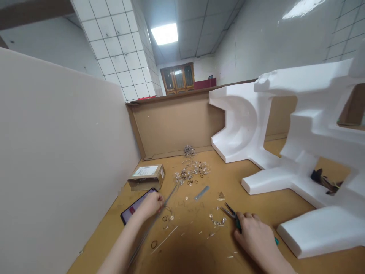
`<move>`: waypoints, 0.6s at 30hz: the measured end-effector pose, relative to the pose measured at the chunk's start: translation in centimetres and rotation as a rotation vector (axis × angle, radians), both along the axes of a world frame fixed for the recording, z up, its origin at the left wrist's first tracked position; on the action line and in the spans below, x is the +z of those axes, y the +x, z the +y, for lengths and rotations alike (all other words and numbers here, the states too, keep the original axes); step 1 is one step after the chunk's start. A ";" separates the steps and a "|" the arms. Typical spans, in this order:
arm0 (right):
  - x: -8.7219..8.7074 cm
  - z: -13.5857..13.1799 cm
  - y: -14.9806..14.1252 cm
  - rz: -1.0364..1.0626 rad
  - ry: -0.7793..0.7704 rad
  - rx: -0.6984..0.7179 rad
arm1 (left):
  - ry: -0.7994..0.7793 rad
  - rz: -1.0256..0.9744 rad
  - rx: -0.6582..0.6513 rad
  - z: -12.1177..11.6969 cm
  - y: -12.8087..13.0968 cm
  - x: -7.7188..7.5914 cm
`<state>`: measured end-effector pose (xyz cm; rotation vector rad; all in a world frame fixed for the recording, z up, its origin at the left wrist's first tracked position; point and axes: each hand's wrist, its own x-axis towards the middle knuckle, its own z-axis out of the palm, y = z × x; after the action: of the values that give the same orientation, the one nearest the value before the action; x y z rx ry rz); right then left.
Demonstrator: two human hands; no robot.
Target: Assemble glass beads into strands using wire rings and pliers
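My right hand (253,234) is closed around green-handled pliers (233,215), whose pointed jaws stand apart and face left. Just left of the jaws lies a curved row of small clear and silvery pieces (218,220) on the tabletop. My left hand (154,203) has its fingers pinched together beside a thin grey cord (170,196); what the fingertips hold, if anything, is too small to make out. Partly under that wrist is a phone (139,199) with its screen lit. Small brown rings (154,244) and a thin pale stick (165,239) lie between the hands.
A loose pile of small wire pieces and rings (191,171) lies farther back, near a grey flat strip (202,193). An open cardboard box (146,177) is at the left. White foam packing (268,175) stands along the right, a white panel (57,152) along the left.
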<state>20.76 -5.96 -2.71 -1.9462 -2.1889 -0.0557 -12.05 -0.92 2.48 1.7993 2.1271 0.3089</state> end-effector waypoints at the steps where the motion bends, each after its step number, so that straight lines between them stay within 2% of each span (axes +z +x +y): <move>1: -0.1 0.1 -0.1 -0.005 0.015 0.003 | -0.008 0.035 -0.020 0.1 0.5 -0.5; 6: -0.2 0.4 -0.6 -0.026 0.072 0.015 | -0.064 0.212 0.003 1.8 3.1 -2.6; 10: -0.6 -0.4 -1.4 0.025 0.156 0.039 | -0.137 0.277 0.031 3.5 4.4 -3.6; 14: -0.9 -1.3 -1.9 0.078 0.194 0.079 | -0.174 0.252 0.025 4.8 4.4 -3.9; 18: -0.8 -1.8 -0.4 0.066 0.203 0.063 | -0.162 0.112 -0.001 5.3 3.7 -4.2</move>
<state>20.36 -7.81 -3.54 -1.7450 -2.1099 -0.1935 -8.38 4.36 -1.73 1.7615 2.1577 0.0351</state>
